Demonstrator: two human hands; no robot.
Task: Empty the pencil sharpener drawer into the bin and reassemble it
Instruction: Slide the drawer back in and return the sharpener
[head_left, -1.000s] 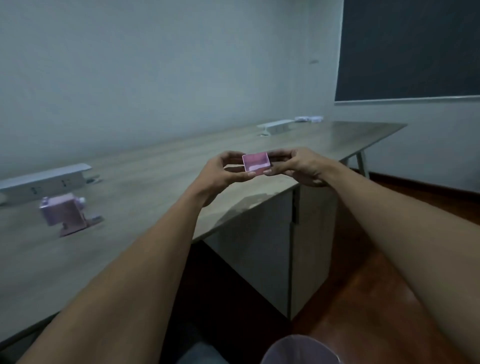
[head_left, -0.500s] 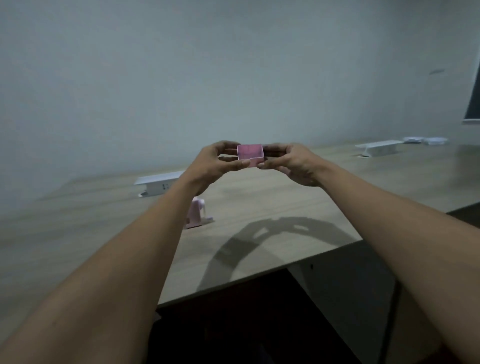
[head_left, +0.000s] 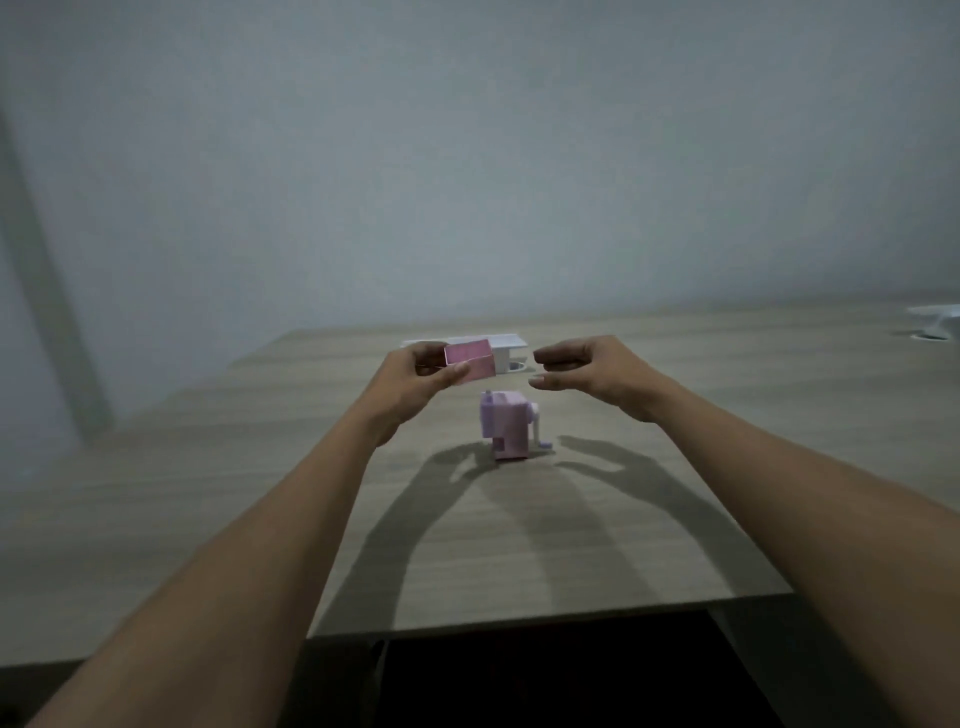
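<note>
Across the whole lower view stretches the wooden table (head_left: 649, 530), its near edge just below my forearms, and both of my arms cast long shadows on its top. Against the back edge, by the pale wall, sits a white power strip box (head_left: 506, 347), and another white fitting (head_left: 937, 318) shows at the far right. Below my hands stands the lilac pencil sharpener (head_left: 506, 425), upright on the table, its crank handle (head_left: 540, 428) sticking out to the right. Above and a little left of it, my left hand (head_left: 410, 384) pinches the small pink drawer (head_left: 470, 360), thumb along its near side and fingers behind, holding it in the air clear of the sharpener. My right hand (head_left: 597, 371) hovers beside it, empty, fingers and thumb spread apart in a loose curve, not touching the drawer.
</note>
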